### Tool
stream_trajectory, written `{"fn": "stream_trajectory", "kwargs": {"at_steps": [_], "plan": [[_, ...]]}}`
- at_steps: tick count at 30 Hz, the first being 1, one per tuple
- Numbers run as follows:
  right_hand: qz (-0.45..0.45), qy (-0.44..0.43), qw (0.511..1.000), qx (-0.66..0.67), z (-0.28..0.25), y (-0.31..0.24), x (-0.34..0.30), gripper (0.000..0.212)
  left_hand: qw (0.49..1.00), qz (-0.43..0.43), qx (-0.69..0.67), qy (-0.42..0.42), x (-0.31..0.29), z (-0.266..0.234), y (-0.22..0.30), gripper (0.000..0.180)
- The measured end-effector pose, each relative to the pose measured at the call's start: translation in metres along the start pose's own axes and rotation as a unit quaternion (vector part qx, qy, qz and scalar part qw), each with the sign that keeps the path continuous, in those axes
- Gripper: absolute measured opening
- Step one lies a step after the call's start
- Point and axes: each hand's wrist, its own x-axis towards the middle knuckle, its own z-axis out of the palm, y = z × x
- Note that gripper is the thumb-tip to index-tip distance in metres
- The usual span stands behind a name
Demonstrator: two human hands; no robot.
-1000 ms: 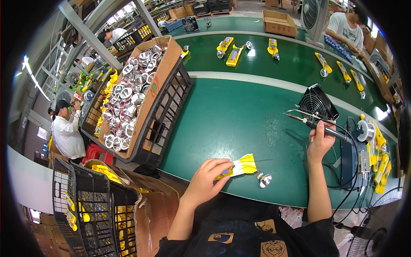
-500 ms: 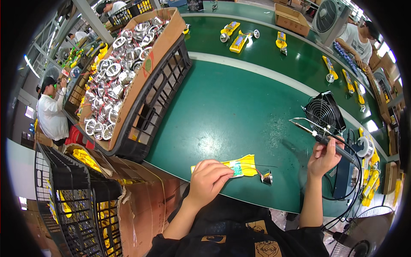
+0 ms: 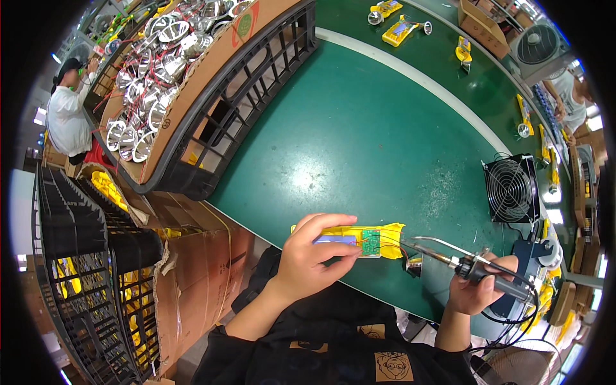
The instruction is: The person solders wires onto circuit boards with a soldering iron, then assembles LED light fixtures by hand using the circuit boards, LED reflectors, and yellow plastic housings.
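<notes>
A yellow flashlight housing lies on the near edge of the green bench. In it sit a blue battery pack and a green circuit board with thin wires. My left hand straddles the housing, index finger along the far side and thumb by the board's edge. My right hand is closed round a soldering iron with a thin curved metal tube alongside. The iron's tip points left, close to the wires at the housing's right end. A small silver reflector cup lies beside that end.
A black crate with a cardboard liner full of reflectors stands at left. A black fan and a blue soldering station stand at right. Beyond the bench, a green conveyor carries yellow flashlights. Crates stand lower left.
My right hand has brought the soldering iron left and down toward the circuit board. My left thumb and index finger have spread apart, exposing the blue battery pack. The view has shifted.
</notes>
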Motion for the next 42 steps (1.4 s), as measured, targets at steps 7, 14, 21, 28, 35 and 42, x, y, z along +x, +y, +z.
{"fn": "stream_trajectory", "kwargs": {"at_steps": [7, 14, 21, 28, 35, 42], "plan": [[-0.031, -0.061, 0.995, -0.075, 0.009, 0.005, -0.007, 0.027, 0.996, -0.008, 0.069, -0.051, 0.005, 0.000, 0.010, 0.013], [0.024, -0.102, 0.991, -0.078, 0.004, 0.013, -0.011, 0.027, 0.990, -0.064, 0.082, -0.090, 0.015, 0.001, 0.021, 0.008], [0.040, -0.111, 0.988, -0.101, 0.004, 0.015, -0.012, 0.028, 0.978, -0.120, 0.121, -0.120, 0.019, 0.000, 0.030, 0.006], [0.057, -0.138, 0.984, -0.099, -0.001, 0.015, -0.013, 0.019, 0.976, -0.137, 0.119, -0.124, 0.021, 0.001, 0.031, 0.004], [0.052, -0.133, 0.982, -0.121, 0.001, 0.017, -0.013, 0.017, 0.972, -0.142, 0.128, -0.133, 0.024, 0.001, 0.034, 0.004], [0.066, -0.135, 0.981, -0.124, 0.000, 0.016, -0.013, 0.018, 0.970, -0.149, 0.133, -0.135, 0.026, 0.003, 0.035, 0.003]]}}
